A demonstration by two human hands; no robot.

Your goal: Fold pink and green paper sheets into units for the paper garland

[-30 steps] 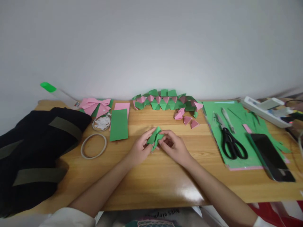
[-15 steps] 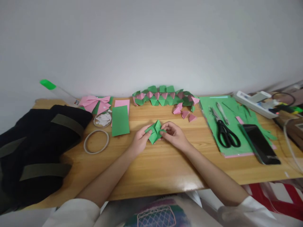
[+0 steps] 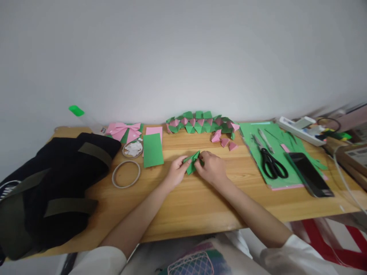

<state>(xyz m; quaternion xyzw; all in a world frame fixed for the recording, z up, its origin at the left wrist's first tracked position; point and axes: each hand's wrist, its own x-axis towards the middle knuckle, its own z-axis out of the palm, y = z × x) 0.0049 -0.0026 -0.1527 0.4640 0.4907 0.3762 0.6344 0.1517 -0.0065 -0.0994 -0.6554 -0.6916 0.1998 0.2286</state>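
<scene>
Between my two hands is a green folded paper (image 3: 191,162), held just above the wooden table (image 3: 195,206). My left hand (image 3: 177,170) pinches its left edge between thumb and fingers. On the other side, my right hand (image 3: 212,166) grips the right part, its curled fingers covering some of the folds. Behind the hands stands a row of green and pink folded paper pieces (image 3: 200,123), with a few small pink folded pieces (image 3: 224,142) in front of it. Left of my left hand lies a green paper rectangle (image 3: 153,151) over a pink sheet (image 3: 155,131).
Scissors (image 3: 272,162), a cutter (image 3: 266,140) and a phone (image 3: 311,174) lie on green sheets (image 3: 249,133) at right, near a power strip (image 3: 301,131). At left are a tape ring (image 3: 126,186), a pink paper bow (image 3: 124,131) and a dark bag (image 3: 65,172).
My right hand has turned and curled further over the green paper, hiding more of its right side. The folded paper looks narrower and tilted. The whole view has shifted slightly.
</scene>
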